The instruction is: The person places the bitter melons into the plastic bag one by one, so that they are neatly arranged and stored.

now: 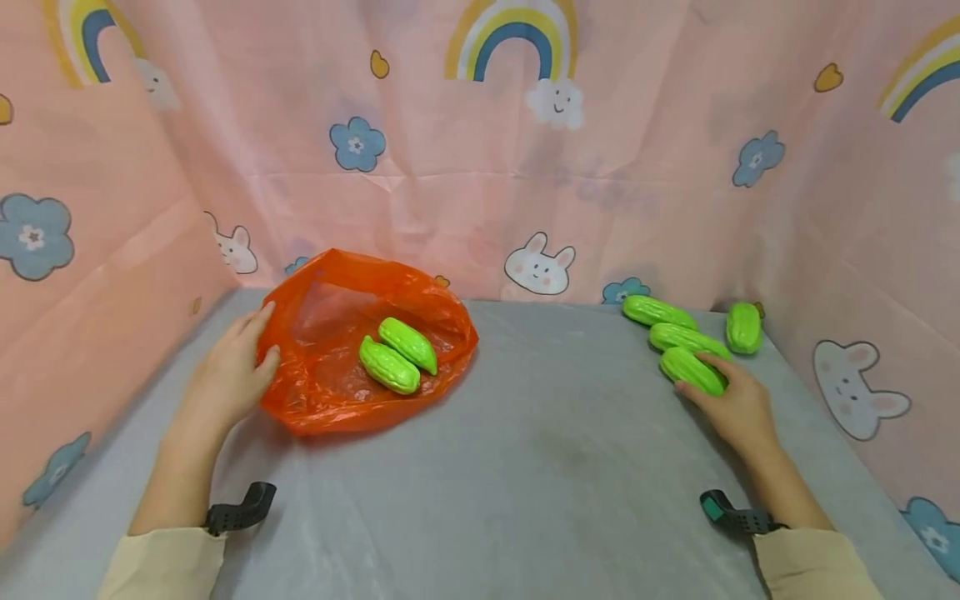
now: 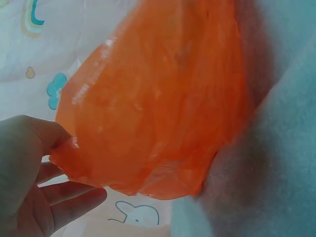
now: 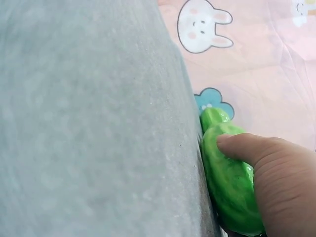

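An orange plastic bag (image 1: 300, 404) lies with its mouth spread wide on the left of the table. My left hand (image 1: 225, 367) pinches its left edge between thumb and fingers; in the left wrist view the bag (image 2: 148, 108) hangs off the thumb side. Two toy bitter melons, one in front (image 1: 388, 367) and one behind (image 1: 408, 343), rest inside the bag. Over at the right, my right hand (image 1: 738, 408) grips another bright green bitter melon (image 1: 688, 370) with thumb and fingers around it. The right wrist view shows the thumb pressed on this melon (image 3: 227, 182).
Beyond the gripped melon lie a bitter melon close behind it (image 1: 682, 337), a farther one (image 1: 656, 311) and one by the right corner (image 1: 744, 327). A grey cloth covers the table (image 1: 480, 483). Pink patterned curtain (image 1: 465, 200) walls the back and both sides.
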Demonstrator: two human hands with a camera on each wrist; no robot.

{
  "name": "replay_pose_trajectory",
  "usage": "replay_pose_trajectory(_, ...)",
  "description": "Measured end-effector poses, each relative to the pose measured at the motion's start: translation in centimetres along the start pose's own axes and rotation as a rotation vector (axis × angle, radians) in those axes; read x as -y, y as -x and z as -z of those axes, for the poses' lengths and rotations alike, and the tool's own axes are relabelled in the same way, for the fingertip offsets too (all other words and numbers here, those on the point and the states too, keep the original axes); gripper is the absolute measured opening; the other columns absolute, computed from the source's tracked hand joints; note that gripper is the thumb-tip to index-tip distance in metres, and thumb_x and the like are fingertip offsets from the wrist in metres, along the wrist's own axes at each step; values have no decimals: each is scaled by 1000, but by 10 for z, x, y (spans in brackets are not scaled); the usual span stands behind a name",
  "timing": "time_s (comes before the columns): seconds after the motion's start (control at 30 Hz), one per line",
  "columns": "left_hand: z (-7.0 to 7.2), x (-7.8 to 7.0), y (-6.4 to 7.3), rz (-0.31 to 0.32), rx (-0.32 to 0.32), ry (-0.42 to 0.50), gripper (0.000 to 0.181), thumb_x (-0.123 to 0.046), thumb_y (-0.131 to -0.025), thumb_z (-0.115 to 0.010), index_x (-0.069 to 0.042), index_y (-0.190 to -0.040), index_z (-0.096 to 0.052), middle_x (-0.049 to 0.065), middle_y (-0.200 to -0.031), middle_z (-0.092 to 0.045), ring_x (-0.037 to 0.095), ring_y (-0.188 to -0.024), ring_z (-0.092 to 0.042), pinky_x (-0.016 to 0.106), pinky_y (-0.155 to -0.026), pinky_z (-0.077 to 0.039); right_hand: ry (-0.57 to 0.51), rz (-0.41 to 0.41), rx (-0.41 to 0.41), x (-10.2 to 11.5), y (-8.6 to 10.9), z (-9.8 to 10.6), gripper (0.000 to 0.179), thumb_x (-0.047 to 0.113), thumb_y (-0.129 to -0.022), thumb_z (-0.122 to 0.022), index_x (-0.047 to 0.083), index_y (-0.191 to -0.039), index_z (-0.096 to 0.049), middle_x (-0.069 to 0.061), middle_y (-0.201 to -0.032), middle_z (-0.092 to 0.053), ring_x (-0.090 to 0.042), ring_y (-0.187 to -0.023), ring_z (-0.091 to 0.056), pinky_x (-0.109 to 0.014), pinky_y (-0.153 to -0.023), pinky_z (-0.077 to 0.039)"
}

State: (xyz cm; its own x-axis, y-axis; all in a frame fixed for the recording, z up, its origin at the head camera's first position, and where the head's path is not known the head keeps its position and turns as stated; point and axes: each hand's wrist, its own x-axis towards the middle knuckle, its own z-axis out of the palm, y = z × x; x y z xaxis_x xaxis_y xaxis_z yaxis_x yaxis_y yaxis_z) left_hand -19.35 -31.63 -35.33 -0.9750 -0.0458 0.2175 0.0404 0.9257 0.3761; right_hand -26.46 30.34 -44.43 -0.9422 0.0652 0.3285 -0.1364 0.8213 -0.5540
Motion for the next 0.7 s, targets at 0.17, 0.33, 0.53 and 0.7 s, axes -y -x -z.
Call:
replay_pose_trajectory(0.17,2,-2,1,-14,-21,5,67,-16,-100,-51,-7,-161,-24,29,-156,-38,51,-138,-41,72,-111,-34,18,55,-38,6,-3,3,60,27,-91,-75,-5,-138,-56,-38,-135,-56,-56,-122,-53,-68,-96,-42)
replay_pose_trajectory(0.33,5,-5,1,-30,-46,27,65,-15,-101,-49,-8,-161,-25,28,-155,-41,47,-125,-51,70,-105,-42,21,89,-83,24,-3,10,60,30,-92,-73,-3,-140,-55,-35,-133,-59,-52,-115,-57,-63,-87,-44)
replay_pose_trajectory(0.53,8,-5,3,-33,-60,40,67,-14,-100,-50,-14,-162,-25,25,-153,-45,43,-112,-57,66,-94,-50,-3,100,-87,67,-4,15,59,35,-91,-73,2,-138,-59,-30,-132,-63,-45,-110,-61,-48,-81,-47)
replay_pose_trajectory(0.7,5,-6,5,-53,-63,31,61,-12,-100,-51,-14,-159,-35,24,-150,-48,43,-111,-57,66,-93,-50,-72,100,-37,102,-3,14,61,39,-91,-73,7,-141,-58,-24,-137,-63,-37,-111,-61,-24,-77,-41)
